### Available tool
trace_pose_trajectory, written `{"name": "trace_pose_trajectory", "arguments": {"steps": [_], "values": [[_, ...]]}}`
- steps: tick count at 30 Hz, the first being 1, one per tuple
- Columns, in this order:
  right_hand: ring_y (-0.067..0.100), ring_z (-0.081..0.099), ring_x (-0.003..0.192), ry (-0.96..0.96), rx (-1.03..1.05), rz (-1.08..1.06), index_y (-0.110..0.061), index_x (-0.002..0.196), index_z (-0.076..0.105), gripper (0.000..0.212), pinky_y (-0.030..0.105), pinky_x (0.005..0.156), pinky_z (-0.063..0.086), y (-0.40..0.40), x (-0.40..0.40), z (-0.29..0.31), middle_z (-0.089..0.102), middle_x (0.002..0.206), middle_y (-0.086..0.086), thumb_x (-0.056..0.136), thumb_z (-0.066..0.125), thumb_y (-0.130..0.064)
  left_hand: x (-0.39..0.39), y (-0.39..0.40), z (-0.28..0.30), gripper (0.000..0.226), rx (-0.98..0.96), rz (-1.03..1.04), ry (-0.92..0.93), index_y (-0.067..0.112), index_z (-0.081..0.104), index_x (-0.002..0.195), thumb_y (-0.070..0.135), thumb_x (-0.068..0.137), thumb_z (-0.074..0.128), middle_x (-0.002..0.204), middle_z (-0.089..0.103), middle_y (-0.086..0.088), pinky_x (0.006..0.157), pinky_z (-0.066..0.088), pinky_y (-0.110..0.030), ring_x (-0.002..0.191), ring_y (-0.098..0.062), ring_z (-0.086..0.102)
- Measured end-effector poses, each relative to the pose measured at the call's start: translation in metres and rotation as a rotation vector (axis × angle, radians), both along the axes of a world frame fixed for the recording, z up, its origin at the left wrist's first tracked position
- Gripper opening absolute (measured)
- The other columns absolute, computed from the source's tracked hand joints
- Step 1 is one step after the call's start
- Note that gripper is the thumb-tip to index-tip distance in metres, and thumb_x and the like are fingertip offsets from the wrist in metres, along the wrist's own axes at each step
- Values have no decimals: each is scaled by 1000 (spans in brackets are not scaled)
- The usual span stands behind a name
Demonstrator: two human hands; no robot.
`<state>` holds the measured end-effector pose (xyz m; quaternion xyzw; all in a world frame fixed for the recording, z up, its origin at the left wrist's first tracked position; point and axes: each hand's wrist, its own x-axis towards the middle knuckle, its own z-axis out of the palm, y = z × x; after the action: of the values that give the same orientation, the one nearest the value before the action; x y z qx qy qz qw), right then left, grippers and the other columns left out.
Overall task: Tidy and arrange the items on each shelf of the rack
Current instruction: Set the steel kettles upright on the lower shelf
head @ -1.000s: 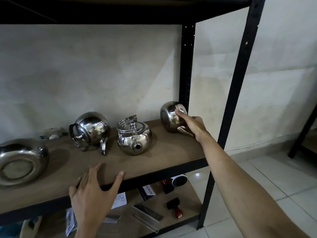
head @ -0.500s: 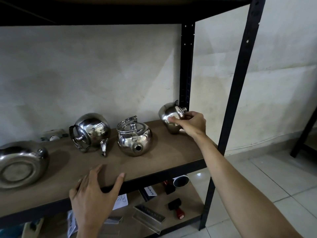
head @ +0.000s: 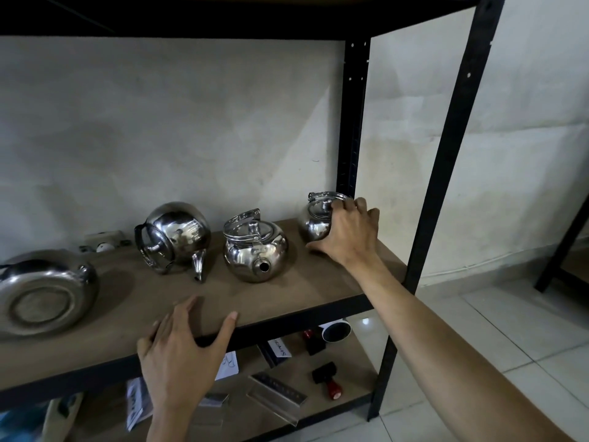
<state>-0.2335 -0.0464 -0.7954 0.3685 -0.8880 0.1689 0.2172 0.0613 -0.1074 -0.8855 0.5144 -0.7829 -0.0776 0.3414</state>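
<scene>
Several steel kettles stand on the brown shelf point(head: 306, 282) of a black rack. My right hand point(head: 347, 234) grips the small kettle point(head: 314, 223) at the far right, which stands upright with its lid and handle on top. The middle kettle point(head: 255, 253) is upright, spout toward me. Left of it a kettle point(head: 175, 236) lies tipped on its side, spout down. At the far left a large kettle point(head: 41, 295) lies on its side, base toward me. My left hand point(head: 181, 352) rests flat on the shelf's front edge, fingers spread.
Black rack posts rise at the right, the back post point(head: 352, 122) just behind the small kettle and the front post point(head: 446, 186) nearer me. The lower shelf point(head: 344, 406) holds stamps, a cup, name plates and papers. A white socket strip point(head: 102, 242) lies at the back.
My right hand has turned the small kettle from lying on its side to standing upright, with lid and handle on top. My left hand has stayed on the shelf edge.
</scene>
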Motion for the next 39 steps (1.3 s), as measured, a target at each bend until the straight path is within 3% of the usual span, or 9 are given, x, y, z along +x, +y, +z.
{"name": "trace_pose_trajectory", "arguments": {"steps": [5,12,17,20,25,27,29,32,39], "values": [[28,43,131,-87,16,58,-27,136,56,104,52,104,39,6,-1,8,49,138,2,50,84,-78,1,-1,2,72,11,-4,5,26,59,125,77,75,61,125,69,-5,100,38,-49,122,-33,60],[14,36,143,-712,-716,431,-40,153,36,118,43,120,36,38,-29,-15,32,154,-11,55,101,-40,1,-6,-3,81,15,6,-29,26,58,126,86,73,44,123,70,-5,101,39,-51,122,-34,60],[15,43,143,-753,-545,525,-52,158,15,140,37,118,40,51,-42,-50,21,159,-21,52,104,-27,0,-3,-2,80,3,14,-11,23,60,124,84,73,47,120,71,-7,101,39,-51,120,-34,61],[14,44,143,-656,-520,534,-47,160,17,125,39,118,41,45,-43,-59,31,162,-11,67,98,-28,0,-3,-3,79,1,6,-12,23,60,124,83,73,46,120,71,-6,100,39,-51,119,-34,61],[14,24,154,-517,-479,458,-28,164,17,82,38,126,25,40,-30,-59,27,166,1,100,66,-31,0,-3,-3,80,-8,12,-16,26,59,124,85,73,43,124,70,-3,99,37,-47,122,-31,60],[12,47,139,-437,-550,392,-27,158,37,69,28,116,37,41,-22,-59,49,149,2,98,68,-37,-1,-4,-3,80,-6,15,-28,27,58,125,86,73,41,124,69,-2,98,37,-47,122,-30,60],[6,68,105,-419,-739,311,-23,137,65,55,24,97,52,43,-13,-56,69,112,-6,86,82,-38,-1,-4,-4,81,-6,15,-36,27,58,125,87,73,41,124,70,-3,97,37,-48,120,-31,61],[-3,71,71,-505,-937,265,-12,110,80,37,16,72,57,43,-3,-54,71,78,-18,78,90,-28,-1,-4,-3,82,-7,19,-26,27,58,125,88,73,40,122,70,-2,97,38,-49,119,-30,62],[-5,69,67,-446,-1040,236,-6,101,80,30,4,63,47,35,11,-62,77,80,-2,79,90,-24,-1,-2,-2,78,-9,27,-23,28,57,123,87,72,43,119,71,-2,95,37,-48,118,-31,62]]}}
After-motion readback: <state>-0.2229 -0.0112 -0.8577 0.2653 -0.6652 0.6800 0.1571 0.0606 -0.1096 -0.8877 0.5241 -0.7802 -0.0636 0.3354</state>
